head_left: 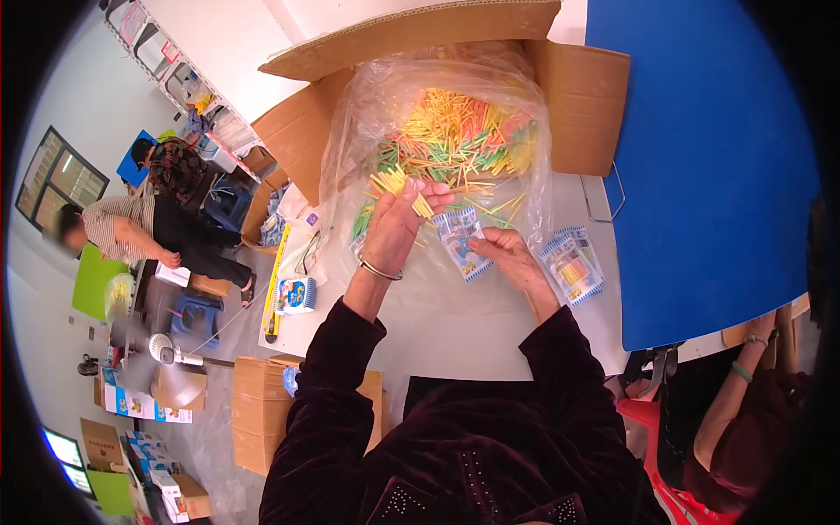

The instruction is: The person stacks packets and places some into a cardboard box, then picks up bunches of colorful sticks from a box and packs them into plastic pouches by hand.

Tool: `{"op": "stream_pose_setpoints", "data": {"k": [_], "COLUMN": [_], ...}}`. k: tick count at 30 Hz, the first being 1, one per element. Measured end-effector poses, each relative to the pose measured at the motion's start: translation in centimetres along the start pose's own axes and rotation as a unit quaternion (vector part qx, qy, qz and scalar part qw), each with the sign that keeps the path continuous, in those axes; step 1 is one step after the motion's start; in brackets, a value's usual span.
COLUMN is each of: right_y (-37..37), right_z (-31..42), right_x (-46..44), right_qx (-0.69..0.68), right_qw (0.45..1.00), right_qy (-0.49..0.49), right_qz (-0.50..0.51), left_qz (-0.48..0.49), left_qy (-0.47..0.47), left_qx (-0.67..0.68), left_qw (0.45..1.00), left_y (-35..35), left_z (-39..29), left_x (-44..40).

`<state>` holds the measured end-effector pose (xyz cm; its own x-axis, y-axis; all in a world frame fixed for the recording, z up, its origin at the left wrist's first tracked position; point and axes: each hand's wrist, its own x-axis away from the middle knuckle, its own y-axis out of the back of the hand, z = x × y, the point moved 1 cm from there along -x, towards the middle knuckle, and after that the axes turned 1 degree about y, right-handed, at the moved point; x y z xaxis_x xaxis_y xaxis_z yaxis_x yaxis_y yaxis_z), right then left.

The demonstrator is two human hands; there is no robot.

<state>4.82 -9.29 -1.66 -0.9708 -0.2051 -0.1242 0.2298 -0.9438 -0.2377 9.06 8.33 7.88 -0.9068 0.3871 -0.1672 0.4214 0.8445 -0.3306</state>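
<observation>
My left hand (398,220) is closed round a small bundle of yellow sticks (390,181), in front of a plastic-lined carton. Between the thumb and fingers of my right hand (510,256) is a blue-and-white printed packet (458,236), its upper end close to my left fingertips. Loose thin sticks (455,122) in yellow, orange and green fill the clear plastic liner (350,131). Right of my right hand lie printed packets (573,267), the top one showing yellow sticks inside. What the sticks are made of I cannot tell.
The cardboard box (591,109) has its flaps spread. A blue board (713,175) covers the right side. At the table's left edge are a yellow ruler (276,271) and a small blue-and-white box (295,296). Two people stand far left; another person's arm (731,394) shows lower right.
</observation>
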Motion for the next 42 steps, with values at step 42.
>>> {"op": "stream_pose_setpoints", "data": {"k": [42], "right_y": [-0.5], "right_z": [0.8], "right_x": [0.9], "right_qx": [-0.016], "right_qw": [0.996], "right_qy": [-0.029], "right_qz": [0.077], "left_qz": [0.167], "left_qy": [-0.001], "left_qx": [-0.229], "left_qw": [0.959], "left_y": [1.9], "left_z": [2.9], "left_x": [1.7]}}
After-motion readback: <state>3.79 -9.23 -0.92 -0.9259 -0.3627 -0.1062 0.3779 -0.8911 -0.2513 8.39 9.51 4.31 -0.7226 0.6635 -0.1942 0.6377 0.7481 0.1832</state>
